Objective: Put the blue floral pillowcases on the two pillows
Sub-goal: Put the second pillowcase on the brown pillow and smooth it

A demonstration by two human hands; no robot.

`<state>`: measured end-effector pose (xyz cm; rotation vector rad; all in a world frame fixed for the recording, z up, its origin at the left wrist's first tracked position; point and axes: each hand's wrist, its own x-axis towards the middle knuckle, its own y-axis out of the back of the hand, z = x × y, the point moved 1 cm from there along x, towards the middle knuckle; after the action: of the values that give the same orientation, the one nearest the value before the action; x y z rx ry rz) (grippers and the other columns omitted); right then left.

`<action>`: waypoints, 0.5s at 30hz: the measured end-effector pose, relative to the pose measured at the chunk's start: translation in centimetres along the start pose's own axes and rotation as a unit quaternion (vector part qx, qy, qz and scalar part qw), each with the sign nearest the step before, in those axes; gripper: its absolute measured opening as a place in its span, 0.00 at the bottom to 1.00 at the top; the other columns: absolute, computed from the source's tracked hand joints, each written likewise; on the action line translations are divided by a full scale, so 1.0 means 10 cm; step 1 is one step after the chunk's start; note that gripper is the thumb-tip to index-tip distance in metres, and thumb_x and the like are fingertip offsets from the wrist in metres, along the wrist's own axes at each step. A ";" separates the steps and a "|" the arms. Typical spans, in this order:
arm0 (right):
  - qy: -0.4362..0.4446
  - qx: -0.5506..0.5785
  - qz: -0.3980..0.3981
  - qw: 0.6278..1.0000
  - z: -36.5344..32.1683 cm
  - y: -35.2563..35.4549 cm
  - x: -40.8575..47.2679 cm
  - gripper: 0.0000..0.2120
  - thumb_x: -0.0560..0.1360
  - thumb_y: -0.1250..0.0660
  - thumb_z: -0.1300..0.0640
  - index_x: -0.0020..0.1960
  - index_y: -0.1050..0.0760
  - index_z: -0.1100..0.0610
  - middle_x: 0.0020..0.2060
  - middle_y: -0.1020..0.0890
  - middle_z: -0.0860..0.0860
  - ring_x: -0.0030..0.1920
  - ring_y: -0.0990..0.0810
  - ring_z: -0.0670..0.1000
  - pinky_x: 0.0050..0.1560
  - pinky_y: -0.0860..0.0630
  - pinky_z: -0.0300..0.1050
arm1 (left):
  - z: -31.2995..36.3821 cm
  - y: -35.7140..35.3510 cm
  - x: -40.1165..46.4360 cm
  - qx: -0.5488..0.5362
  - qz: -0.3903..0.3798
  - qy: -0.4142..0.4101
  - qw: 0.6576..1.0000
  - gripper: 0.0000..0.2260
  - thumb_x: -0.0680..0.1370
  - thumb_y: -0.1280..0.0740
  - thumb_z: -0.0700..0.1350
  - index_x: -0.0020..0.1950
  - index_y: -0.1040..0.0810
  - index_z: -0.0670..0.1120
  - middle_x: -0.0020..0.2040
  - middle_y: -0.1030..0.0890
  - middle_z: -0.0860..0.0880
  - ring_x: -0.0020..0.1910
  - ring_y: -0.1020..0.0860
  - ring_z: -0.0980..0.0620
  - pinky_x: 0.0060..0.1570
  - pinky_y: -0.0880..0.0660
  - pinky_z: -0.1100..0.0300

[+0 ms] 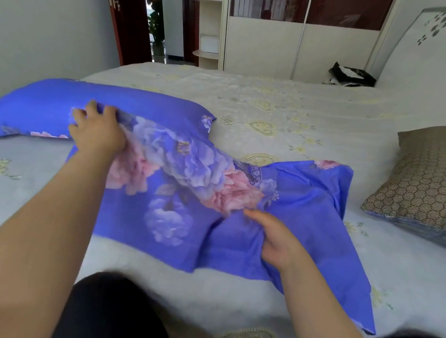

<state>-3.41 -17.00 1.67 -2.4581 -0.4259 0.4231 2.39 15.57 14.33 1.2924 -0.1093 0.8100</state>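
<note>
One pillow (56, 111), left of the empty pillowcase (172, 213), is judged already cased in blue floral cloth. The left hand (97, 129) is seen with fingers curled into the pillowcase's far edge; the right hand (277, 241) pinches its middle. The bare brown pillow (431, 181) lies well right of it on the bed (278, 111), still uncased. Nothing is seen obstructing.

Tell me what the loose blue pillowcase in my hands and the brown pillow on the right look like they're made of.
Loose blue floral pillowcase: thin woven cloth, probably cotton or a polyester blend, with a slight sheen; it drapes limply and creases softly where the left hand and right hand grip it. Brown pillow: coarser fabric with a honeycomb pattern, matte; whether that is woven in or printed is unclear.
</note>
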 end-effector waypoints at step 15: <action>0.279 -0.654 0.036 0.703 -0.01 -0.30 0.15 0.19 0.79 0.45 0.43 0.65 0.28 0.49 0.71 0.34 0.38 0.62 0.26 0.47 0.61 0.29 0.44 | 1.21 -0.53 -1.00 -0.326 -0.346 -0.075 0.877 0.15 0.77 0.38 0.42 0.29 0.30 0.47 0.28 0.29 0.49 0.29 0.32 0.51 0.30 0.35 0.61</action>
<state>-2.59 -14.13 3.30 -3.7150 -0.4128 -0.9942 2.54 -0.01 8.79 0.6563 -0.0307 0.0241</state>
